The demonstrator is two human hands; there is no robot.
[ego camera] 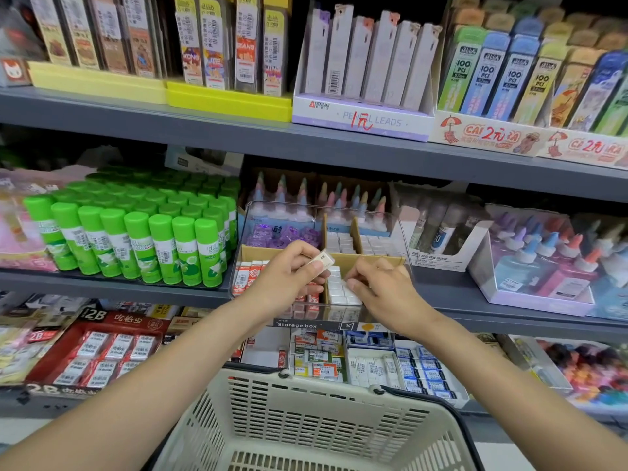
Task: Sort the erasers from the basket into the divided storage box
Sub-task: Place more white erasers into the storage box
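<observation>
Right now the sorting is in its placing step. The left hand pinches a small cream-sleeved eraser between thumb and fingertips, holding it just above the clear storage box that sits on the middle shelf. The right hand reaches into the front compartment, its fingers curled down onto the rows of white erasers; whether it grips one or only nudges them straight I cannot tell, since the fingertips are hidden behind the knuckles.

The basket hangs below the forearms, and the part of its floor in view shows no erasers, so I judge this to be one of the last pieces, if not the last.

The next move, as I read it, calls for lowering the held eraser into the compartment that matches it. The red-and-white erasers fill the front left section, the white ones the section beside it, with a cardboard divider behind them.

Room is tight. The box's clear walls stand tall around the hands, the upper shelf's edge is well above, and green glue sticks crowd the left side, so the hand has to come in from above and the front.
</observation>
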